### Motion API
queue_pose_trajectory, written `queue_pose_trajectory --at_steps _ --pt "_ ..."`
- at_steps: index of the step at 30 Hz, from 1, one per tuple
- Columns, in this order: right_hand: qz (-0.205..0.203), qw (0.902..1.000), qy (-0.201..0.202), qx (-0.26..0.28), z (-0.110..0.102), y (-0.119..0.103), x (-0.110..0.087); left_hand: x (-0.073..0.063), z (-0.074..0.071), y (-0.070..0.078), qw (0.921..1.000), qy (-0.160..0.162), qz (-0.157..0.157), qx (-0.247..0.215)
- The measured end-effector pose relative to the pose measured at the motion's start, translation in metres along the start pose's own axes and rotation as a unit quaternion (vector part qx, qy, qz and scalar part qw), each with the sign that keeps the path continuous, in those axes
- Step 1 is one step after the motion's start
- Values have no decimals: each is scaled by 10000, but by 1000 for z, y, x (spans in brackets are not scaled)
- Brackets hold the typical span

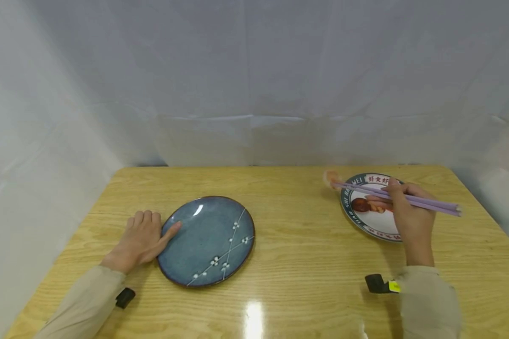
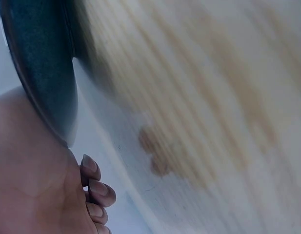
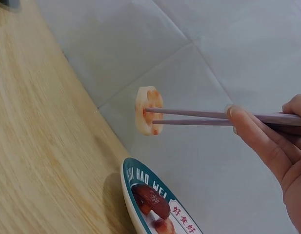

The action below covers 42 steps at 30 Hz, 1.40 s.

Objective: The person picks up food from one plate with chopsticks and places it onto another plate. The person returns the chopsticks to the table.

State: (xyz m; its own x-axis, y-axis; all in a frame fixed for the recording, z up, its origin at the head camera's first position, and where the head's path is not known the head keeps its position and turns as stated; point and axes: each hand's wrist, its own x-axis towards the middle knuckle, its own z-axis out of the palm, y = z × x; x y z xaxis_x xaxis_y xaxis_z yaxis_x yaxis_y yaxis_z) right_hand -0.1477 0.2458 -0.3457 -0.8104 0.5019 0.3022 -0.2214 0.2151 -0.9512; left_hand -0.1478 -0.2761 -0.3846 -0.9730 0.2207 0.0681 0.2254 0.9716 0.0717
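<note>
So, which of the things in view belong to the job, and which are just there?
Likely job:
purple chopsticks, in the right grip
pale food slice, at their tips
patterned plate
brown food on it
blue plate, touched by the left grip

Likely just there:
two black objects
grey sheet
wooden table, as support

Left sleeve [image 1: 85, 301]: creased beige cloth, 7 o'clock in the head view
Right sleeve [image 1: 428, 303]: matching beige, 5 o'clock
Left wrist block [image 1: 125, 297]: small, black, at its sleeve's 3 o'clock
Right wrist block [image 1: 375, 284]: black, at its sleeve's 10 o'clock, yellow label [image 1: 394, 286] on its 3 o'clock end
</note>
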Motion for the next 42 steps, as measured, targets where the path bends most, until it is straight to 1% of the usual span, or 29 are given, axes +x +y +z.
queue_pose_trajectory --at_steps 1,3,8,13,18,20,22,23,24,26,28,32,34,37,39,42 --pt "38 10000 -25 55 1 0 0 0 0 0 10000 1 0 4" --pt "63 9997 -36 -228 2 0 0 0 1 0 10000 2 2 10" --pt "-85 9957 -10 -921 2 0 -3 0 1 1 10000 21 5 13" --pt "-153 9935 28 -1132 4 0 -5 0 1 1 10000 48 12 17" --pt "-210 9958 -158 -879 10 -1 -6 -1 1 2 10000 74 2 -18" --pt "-176 9983 -347 -423 13 -2 -7 -1 1 2 10000 71 -8 -31" --pt "-166 9985 -526 50 16 -2 -9 -1 0 2 10000 68 -8 -21" --pt "-157 9982 -570 109 16 -3 -10 -1 0 2 10000 66 -6 -18" --pt "-126 9975 -641 280 17 -3 -10 -1 0 2 10000 58 -8 -17" --pt "-174 9971 -699 254 18 -4 -11 -1 -1 3 10000 57 -7 -6" --pt "-117 9974 -715 12 19 -5 -11 -1 -1 3 10000 83 -10 -8" --pt "-10 9954 -939 176 22 -5 -13 -1 0 3 9999 129 -14 51" --pt "-85 9956 -935 32 24 -4 -13 -2 1 3 9999 116 -16 87" --pt "-211 9951 -967 35 27 -4 -15 -2 1 3 9999 98 -15 110" --pt "-250 9936 -1060 286 29 -4 -15 -2 2 3 9999 90 -18 119" --pt "-286 9863 -1348 911 32 -4 -16 -3 2 3 9999 91 -27 145"
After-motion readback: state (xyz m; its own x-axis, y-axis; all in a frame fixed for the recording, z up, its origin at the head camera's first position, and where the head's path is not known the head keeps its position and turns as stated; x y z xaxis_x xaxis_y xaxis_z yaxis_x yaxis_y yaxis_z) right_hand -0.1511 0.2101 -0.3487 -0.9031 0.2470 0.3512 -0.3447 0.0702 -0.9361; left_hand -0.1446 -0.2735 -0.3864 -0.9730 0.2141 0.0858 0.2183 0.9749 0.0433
